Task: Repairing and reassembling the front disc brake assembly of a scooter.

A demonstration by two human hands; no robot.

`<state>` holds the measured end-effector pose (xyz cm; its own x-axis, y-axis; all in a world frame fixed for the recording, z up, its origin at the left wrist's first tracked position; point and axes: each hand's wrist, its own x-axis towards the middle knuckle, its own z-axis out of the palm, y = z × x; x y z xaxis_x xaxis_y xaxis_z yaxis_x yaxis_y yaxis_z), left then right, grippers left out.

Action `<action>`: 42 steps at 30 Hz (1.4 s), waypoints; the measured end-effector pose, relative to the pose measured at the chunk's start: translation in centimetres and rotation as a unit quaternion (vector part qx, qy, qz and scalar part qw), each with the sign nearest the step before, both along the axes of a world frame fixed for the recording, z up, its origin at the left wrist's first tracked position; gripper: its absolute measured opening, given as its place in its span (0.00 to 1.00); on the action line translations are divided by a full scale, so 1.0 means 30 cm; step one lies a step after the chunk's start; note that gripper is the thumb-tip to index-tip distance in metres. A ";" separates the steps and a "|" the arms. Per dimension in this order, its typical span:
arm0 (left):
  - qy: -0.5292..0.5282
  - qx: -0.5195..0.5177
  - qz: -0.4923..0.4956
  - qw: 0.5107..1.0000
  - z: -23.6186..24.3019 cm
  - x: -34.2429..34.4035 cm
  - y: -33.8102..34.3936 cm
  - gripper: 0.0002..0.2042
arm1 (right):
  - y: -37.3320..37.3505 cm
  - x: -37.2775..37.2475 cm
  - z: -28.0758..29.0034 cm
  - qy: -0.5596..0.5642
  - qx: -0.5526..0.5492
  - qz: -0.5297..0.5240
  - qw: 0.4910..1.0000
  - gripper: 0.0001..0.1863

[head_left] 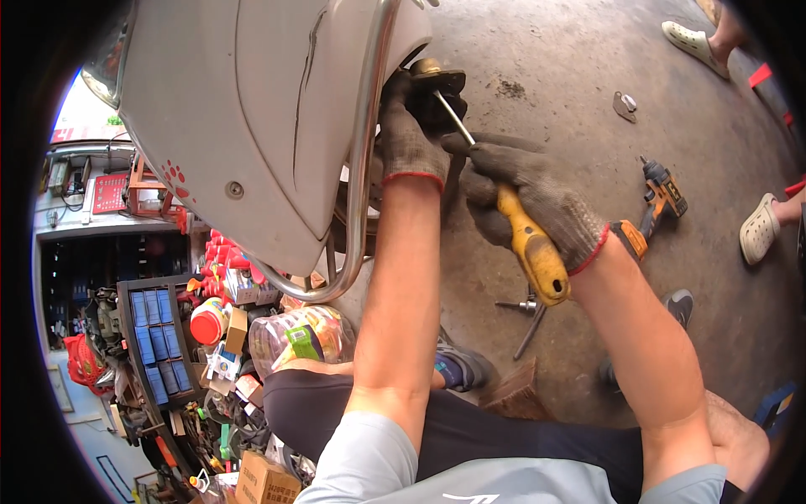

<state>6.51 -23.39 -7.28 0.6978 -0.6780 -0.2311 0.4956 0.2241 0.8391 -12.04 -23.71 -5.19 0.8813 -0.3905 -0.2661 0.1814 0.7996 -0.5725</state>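
Note:
My left hand, in a grey glove with a red cuff, is closed on a dark flanged metal part with a brass-coloured top, beside the white scooter body. Its fingertips are partly hidden behind that part. In my right hand, gloved the same way, is a screwdriver with a worn yellow handle. Its steel shaft slants up and to the left, the tip against or just under the flange; exact contact is too small to tell.
A chrome guard bar curves close left of my left forearm. On the concrete floor lie a cordless driver, a flat metal plate and a socket wrench. A wooden block sits near my legs. Other people's feet in clogs are at right.

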 end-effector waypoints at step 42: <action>0.129 -0.203 -0.161 0.957 -0.113 0.091 0.080 0.16 | -0.084 -0.325 0.257 0.327 -0.529 0.113 0.775 0.29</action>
